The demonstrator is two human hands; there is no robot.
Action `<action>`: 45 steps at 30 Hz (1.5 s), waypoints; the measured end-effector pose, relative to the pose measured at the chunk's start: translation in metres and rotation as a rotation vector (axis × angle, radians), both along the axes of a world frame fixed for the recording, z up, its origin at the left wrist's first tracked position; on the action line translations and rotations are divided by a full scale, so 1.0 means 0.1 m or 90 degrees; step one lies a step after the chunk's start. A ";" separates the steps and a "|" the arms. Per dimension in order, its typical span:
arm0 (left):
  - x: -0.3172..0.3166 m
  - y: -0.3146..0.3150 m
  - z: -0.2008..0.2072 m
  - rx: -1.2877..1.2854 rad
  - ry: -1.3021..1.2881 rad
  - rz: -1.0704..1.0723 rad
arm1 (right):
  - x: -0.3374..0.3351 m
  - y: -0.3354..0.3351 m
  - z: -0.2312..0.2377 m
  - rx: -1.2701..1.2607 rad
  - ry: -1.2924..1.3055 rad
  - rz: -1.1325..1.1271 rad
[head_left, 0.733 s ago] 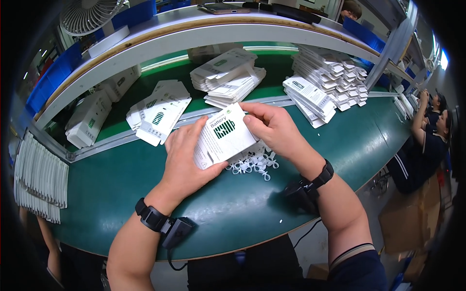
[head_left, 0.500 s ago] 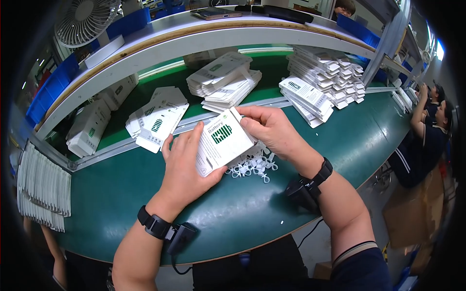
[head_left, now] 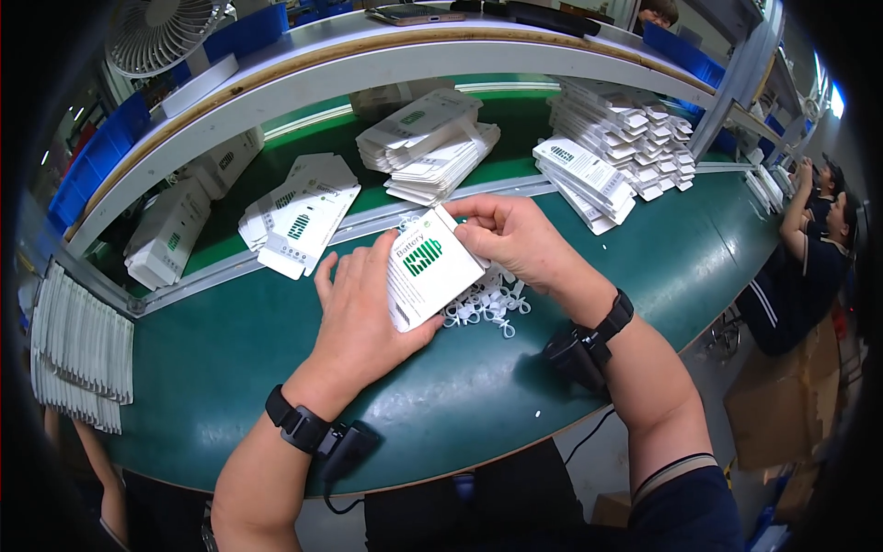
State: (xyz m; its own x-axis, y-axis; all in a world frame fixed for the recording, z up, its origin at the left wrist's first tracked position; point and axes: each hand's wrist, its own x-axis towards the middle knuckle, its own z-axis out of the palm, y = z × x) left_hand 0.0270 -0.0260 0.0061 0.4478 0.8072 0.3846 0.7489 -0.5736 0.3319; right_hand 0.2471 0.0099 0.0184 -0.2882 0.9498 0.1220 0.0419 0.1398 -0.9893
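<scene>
A white cardboard box (head_left: 429,269) with green printing is held tilted above the green table. My left hand (head_left: 366,304) grips its left and lower edges, thumb along the bottom and fingers along the side. At the top right corner, my right hand (head_left: 517,241) pinches the box's edge between thumb and fingers. Below and to the right of the box lies a heap of small white looped plastic pieces (head_left: 492,304), partly hidden by it. Each wrist wears a black strap with a small black device.
Flattened cartons (head_left: 308,216) lie behind my left hand, and stacked cartons (head_left: 418,138) stand beyond the box. A larger carton pile (head_left: 625,138) is at the back right. More cartons (head_left: 83,345) line the left edge. A raised shelf (head_left: 441,57) spans the back; co-workers sit at right.
The box and both hands have shifted slightly, and the box is turned a little in my grip. Both hands keep hold of it.
</scene>
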 end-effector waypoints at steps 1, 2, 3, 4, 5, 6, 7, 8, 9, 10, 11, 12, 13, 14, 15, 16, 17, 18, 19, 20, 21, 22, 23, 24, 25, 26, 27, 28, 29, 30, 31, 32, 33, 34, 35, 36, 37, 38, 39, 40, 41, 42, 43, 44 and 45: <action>0.01 0.01 0.00 0.023 -0.001 0.004 | 0.01 0.00 0.01 0.000 -0.004 0.002; 0.01 0.00 -0.01 0.049 -0.005 0.003 | 0.02 0.01 0.01 0.001 -0.009 0.004; 0.00 0.00 0.00 0.076 -0.009 0.001 | 0.03 0.01 0.01 -0.001 -0.018 0.011; 0.00 0.00 0.01 0.106 -0.012 0.002 | 0.03 0.02 0.01 -0.001 -0.026 0.020; 0.00 0.01 0.02 0.099 -0.022 -0.004 | 0.03 0.02 0.01 0.001 -0.033 0.030; -0.01 0.01 0.03 0.091 -0.031 -0.008 | 0.02 0.02 0.01 0.018 -0.039 0.023; -0.02 0.01 0.04 0.079 -0.036 -0.008 | 0.00 0.03 0.00 0.035 -0.044 0.017; -0.02 0.01 0.04 0.082 -0.032 -0.009 | -0.01 0.02 -0.01 0.045 -0.052 0.010; -0.02 0.01 0.04 0.079 -0.024 -0.006 | -0.02 0.02 -0.02 0.065 -0.072 0.001; -0.03 0.01 0.03 0.076 -0.014 -0.002 | -0.03 0.01 -0.03 0.076 -0.093 -0.009; -0.03 0.00 0.03 0.071 -0.018 -0.006 | -0.04 0.01 -0.04 0.087 -0.115 -0.018; -0.03 0.01 0.02 0.066 -0.019 -0.008 | -0.04 0.00 -0.05 0.097 -0.128 -0.020; -0.04 0.01 0.02 0.062 -0.020 -0.009 | -0.04 0.00 -0.05 0.108 -0.140 -0.021; -0.05 0.01 0.02 0.066 -0.022 -0.011 | -0.04 0.00 -0.05 0.120 -0.152 -0.023; -0.06 0.02 0.02 0.072 -0.024 -0.013 | -0.03 0.00 -0.04 0.088 -0.117 0.013; -0.07 0.03 0.03 0.075 -0.024 -0.012 | -0.02 0.00 -0.03 0.055 -0.083 0.050; -0.09 0.03 0.03 0.089 -0.020 -0.008 | -0.01 0.00 -0.01 0.010 -0.064 0.067; -0.10 0.05 0.04 0.099 -0.013 -0.002 | 0.00 0.00 0.00 -0.004 -0.025 0.101; -0.11 0.05 0.04 0.109 -0.008 0.004 | 0.01 0.00 0.02 -0.033 0.001 0.117; -0.11 0.06 0.04 0.118 -0.012 0.001 | 0.02 -0.01 0.03 -0.055 0.031 0.142; -0.12 0.07 0.03 0.126 -0.016 -0.002 | 0.03 -0.01 0.04 -0.063 0.033 0.138; -0.12 0.07 0.03 0.134 -0.020 -0.004 | 0.03 -0.01 0.06 -0.066 0.040 0.144; -0.12 0.08 0.02 0.129 -0.029 -0.005 | 0.03 -0.02 0.07 -0.067 0.047 0.151; -0.13 0.09 0.02 0.126 -0.038 -0.005 | 0.02 -0.02 0.08 -0.069 0.050 0.137; -0.14 0.10 0.02 0.117 -0.044 0.001 | 0.01 -0.02 0.08 -0.070 0.053 0.124; -0.15 0.11 0.02 0.127 -0.050 0.002 | -0.01 -0.03 0.09 -0.071 0.054 0.106; -0.15 0.12 0.02 0.132 -0.054 0.007 | -0.02 -0.03 0.09 -0.064 0.074 0.092; -0.16 0.13 0.02 0.133 -0.054 0.018 | -0.04 -0.04 0.08 -0.058 0.091 0.072; -0.16 0.13 0.01 0.131 -0.064 0.018 | -0.05 -0.05 0.08 -0.060 0.101 0.044; -0.16 0.14 0.01 0.124 -0.068 0.023 | -0.08 -0.06 0.07 -0.053 0.143 0.023; -0.16 0.14 0.01 0.118 -0.074 0.032 | -0.08 -0.07 0.06 -0.046 0.150 0.011; -0.15 0.13 0.01 0.110 -0.076 0.035 | -0.09 -0.07 0.05 -0.043 0.152 0.007; -0.15 0.13 0.00 0.103 -0.079 0.040 | -0.10 -0.08 0.05 -0.033 0.156 0.004; -0.14 0.13 0.00 0.105 -0.087 0.044 | -0.10 -0.08 0.05 -0.035 0.139 0.005; -0.14 0.13 -0.01 0.083 -0.086 0.054 | -0.10 -0.08 0.04 -0.031 0.126 0.008; -0.14 0.13 -0.02 0.070 -0.089 0.063 | -0.10 -0.09 0.05 -0.026 0.112 0.011; -0.14 0.13 -0.02 0.057 -0.096 0.073 | -0.10 -0.09 0.05 -0.027 0.094 0.001; -0.14 0.13 -0.03 0.058 -0.098 0.077 | -0.10 -0.10 0.06 -0.022 0.090 0.022; -0.15 0.14 -0.02 0.061 -0.105 0.082 | -0.10 -0.11 0.07 -0.022 0.080 0.030; -0.15 0.16 -0.02 0.059 -0.115 0.085 | -0.10 -0.13 0.08 -0.017 0.075 0.054; -0.17 0.16 0.00 0.067 -0.121 0.085 | -0.11 -0.14 0.10 -0.028 0.087 0.057; -0.18 0.16 0.01 0.071 -0.130 0.083 | -0.12 -0.15 0.11 -0.034 0.103 0.076; -0.20 0.16 0.03 0.075 -0.138 0.080 | -0.14 -0.17 0.12 -0.036 0.120 0.093; -0.20 0.17 0.05 0.093 -0.151 0.081 | -0.16 -0.19 0.13 -0.033 0.130 0.096; -0.19 0.16 0.07 0.110 -0.139 0.085 | -0.18 -0.21 0.14 -0.024 0.126 0.110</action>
